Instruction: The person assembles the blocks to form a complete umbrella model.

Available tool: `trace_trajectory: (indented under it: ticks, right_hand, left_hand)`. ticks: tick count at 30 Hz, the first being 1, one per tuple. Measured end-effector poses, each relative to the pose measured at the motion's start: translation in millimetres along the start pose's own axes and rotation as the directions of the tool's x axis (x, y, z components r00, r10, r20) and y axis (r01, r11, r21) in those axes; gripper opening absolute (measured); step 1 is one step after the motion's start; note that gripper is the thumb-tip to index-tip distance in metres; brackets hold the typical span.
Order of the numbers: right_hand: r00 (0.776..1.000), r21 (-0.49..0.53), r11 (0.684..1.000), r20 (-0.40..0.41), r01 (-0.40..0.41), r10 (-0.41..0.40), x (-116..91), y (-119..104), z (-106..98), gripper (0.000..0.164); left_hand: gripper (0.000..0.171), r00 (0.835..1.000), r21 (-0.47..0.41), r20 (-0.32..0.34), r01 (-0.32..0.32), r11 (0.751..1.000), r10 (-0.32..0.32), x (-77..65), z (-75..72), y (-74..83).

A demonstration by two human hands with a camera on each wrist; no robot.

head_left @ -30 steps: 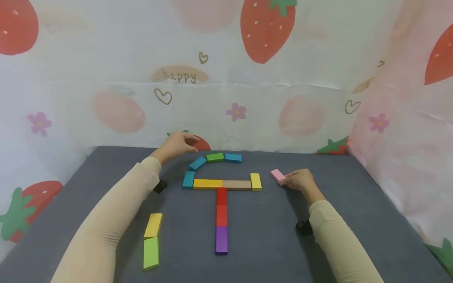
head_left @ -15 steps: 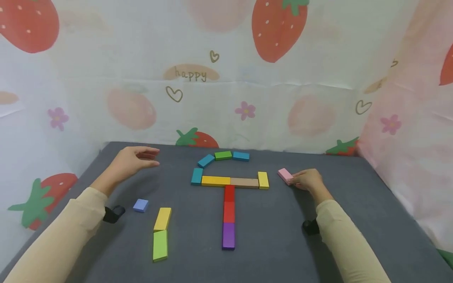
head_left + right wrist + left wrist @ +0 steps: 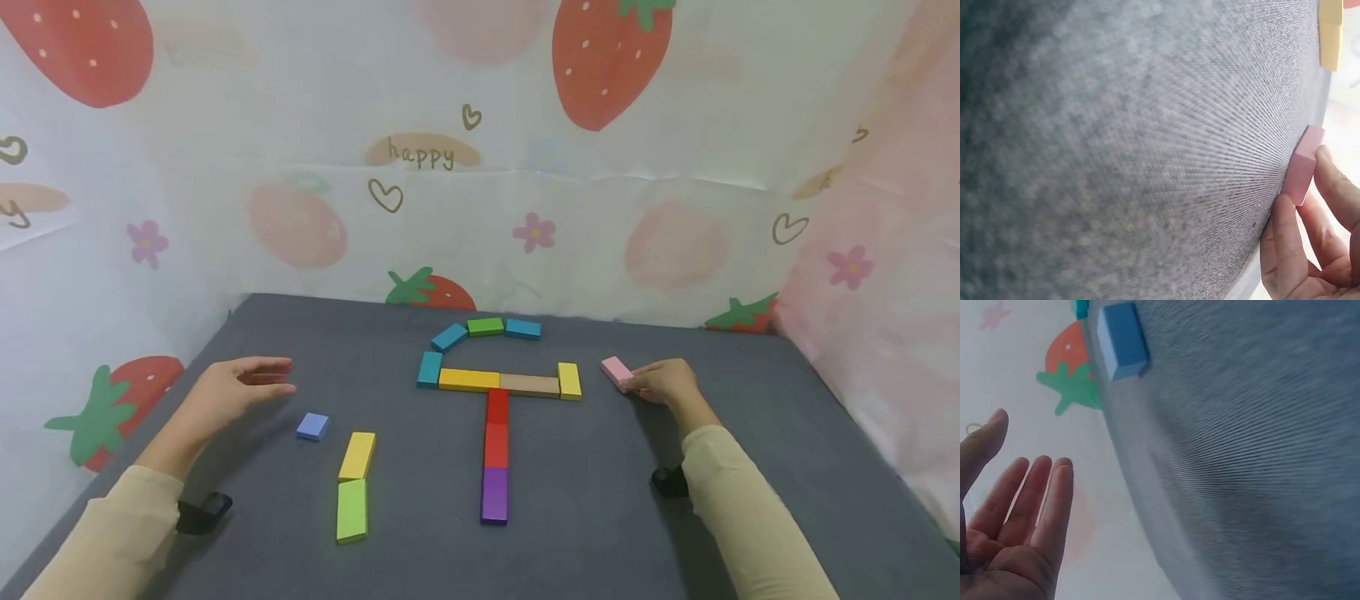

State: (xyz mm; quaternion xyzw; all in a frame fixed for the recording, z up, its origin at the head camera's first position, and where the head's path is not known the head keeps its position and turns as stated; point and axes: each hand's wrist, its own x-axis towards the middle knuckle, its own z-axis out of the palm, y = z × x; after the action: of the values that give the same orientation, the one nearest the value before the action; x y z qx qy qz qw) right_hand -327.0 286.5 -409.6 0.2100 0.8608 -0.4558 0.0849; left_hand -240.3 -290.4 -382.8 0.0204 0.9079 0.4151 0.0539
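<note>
In the head view my left hand [image 3: 225, 400] hovers over the left of the table with fingers extended and nothing in them. The left wrist view shows the same hand's fingers [image 3: 1054, 506] spread, apart from a blue block [image 3: 1124, 340]. That small blue block [image 3: 312, 426] lies just right of the hand in the head view. On the right, my right hand [image 3: 666, 385] pinches the near end of a pink block [image 3: 617, 372]. Thumb and fingers sit on either side of the pink block [image 3: 1304, 165] in the right wrist view.
Centre table, several flat blocks form a figure: a red and purple stem [image 3: 495, 496], a crossbar with a yellow-orange block [image 3: 468, 380] and a tan block [image 3: 529, 385], and a curve with a green block [image 3: 485, 327]. Yellow [image 3: 357, 456] and lime [image 3: 352, 511] blocks lie left.
My left hand has drawn back from beside the curve of blocks toward the near left, bringing the blue block into sight. The right hand keeps its pinch on the pink block; the view has shifted slightly.
</note>
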Motion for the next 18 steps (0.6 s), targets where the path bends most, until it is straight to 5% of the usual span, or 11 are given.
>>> trace_trajectory:
  ticks: [9, 18]
  right_hand:
    - [1.0, 0.004, 1.0, 0.003, -0.006, 0.006, -1.0, -2.0, 0.7, 0.047]
    - [1.0, 0.025, 1.0, 0.016, 0.005, -0.005, -2.6, -3.0, -0.9, 0.045]
  left_hand:
    - [0.072, 0.998, -0.039, 0.037, 0.048, 0.998, -0.047, -10.5, 11.4, -17.2]
    - [0.073, 0.986, -0.093, 0.109, 0.14, 0.986, -0.13, -9.1, 27.8, -17.4]
